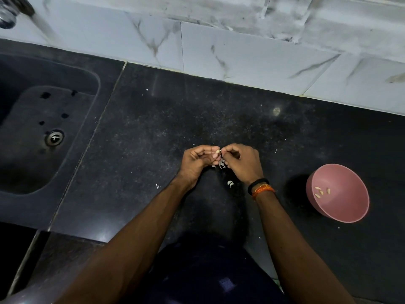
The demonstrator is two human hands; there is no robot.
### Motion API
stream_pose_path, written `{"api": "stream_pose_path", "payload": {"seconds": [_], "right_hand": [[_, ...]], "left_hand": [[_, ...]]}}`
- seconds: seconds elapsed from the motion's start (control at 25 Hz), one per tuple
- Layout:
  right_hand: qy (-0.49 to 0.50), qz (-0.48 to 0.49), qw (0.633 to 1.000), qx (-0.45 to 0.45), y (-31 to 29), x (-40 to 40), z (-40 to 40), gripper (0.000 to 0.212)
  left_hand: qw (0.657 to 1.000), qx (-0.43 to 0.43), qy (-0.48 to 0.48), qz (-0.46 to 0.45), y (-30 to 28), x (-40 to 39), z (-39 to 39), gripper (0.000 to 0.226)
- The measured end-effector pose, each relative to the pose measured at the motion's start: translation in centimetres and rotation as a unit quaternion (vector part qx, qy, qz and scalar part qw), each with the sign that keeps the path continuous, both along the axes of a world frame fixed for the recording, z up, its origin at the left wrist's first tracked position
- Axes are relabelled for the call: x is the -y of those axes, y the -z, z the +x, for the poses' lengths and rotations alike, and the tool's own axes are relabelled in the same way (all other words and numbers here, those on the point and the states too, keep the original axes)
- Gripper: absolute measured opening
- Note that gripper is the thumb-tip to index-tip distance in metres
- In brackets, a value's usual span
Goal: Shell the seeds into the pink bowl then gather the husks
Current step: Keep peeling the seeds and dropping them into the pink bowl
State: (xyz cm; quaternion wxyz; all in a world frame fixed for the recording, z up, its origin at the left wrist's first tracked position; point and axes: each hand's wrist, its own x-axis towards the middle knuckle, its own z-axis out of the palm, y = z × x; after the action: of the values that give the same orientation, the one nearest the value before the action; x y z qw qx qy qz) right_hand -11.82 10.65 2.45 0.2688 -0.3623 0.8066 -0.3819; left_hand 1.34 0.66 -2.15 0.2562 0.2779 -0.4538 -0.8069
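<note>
Head view, I'm looking down at a black speckled countertop (153, 132) with both hands meeting at centre frame. Left hand (197, 163) has its fingers curled in, pinching a pale seed (217, 152) at the fingertips. Right hand (243, 163) is also curled tight, thumb and forefinger pinched right against the same seed, so both hands work it together. Thin pale husk bits (221, 165) hang or sit just under the fingertips; I can't tell whether they are held or lying on the counter. Two curved white husk pieces (230, 183) lie on the counter just below the right hand, near the wrist. Right wrist carries a black band (257, 184) and an orange thread (264, 190) beside it. Pink bowl (341, 212) sits on the counter well to the right of the hands, tilted toward me, with a few shelled seeds (322, 191) on its inner wall. Small white flecks are scattered over the counter. A dark sink (65, 163) with a metal drain (54, 138) is at left, and a tap (13, 9) runs water at top left. White marbled tiles (241, 51) run behind. No readable writing, labels or brands anywhere I can see.
</note>
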Motion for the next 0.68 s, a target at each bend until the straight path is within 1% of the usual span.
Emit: {"api": "stream_pose_path", "payload": {"seconds": [0.2,0.52,0.68], "right_hand": [[0.004,-0.003,1.000,0.003,0.16,0.16,-0.01,0.010],[-0.003,0.017,0.998,-0.065,-0.27,0.67,0.71,0.008],[-0.006,0.022,0.997,-0.072,-0.10,0.57,0.71,0.008]], "left_hand": [[1.000,0.005,0.001,0.003,0.07,-0.10,-0.09,0.022],[1.000,0.014,0.018,-0.009,0.50,0.16,-0.01,0.025],[1.000,0.008,0.023,-0.003,0.40,0.27,0.04,0.023]]}}
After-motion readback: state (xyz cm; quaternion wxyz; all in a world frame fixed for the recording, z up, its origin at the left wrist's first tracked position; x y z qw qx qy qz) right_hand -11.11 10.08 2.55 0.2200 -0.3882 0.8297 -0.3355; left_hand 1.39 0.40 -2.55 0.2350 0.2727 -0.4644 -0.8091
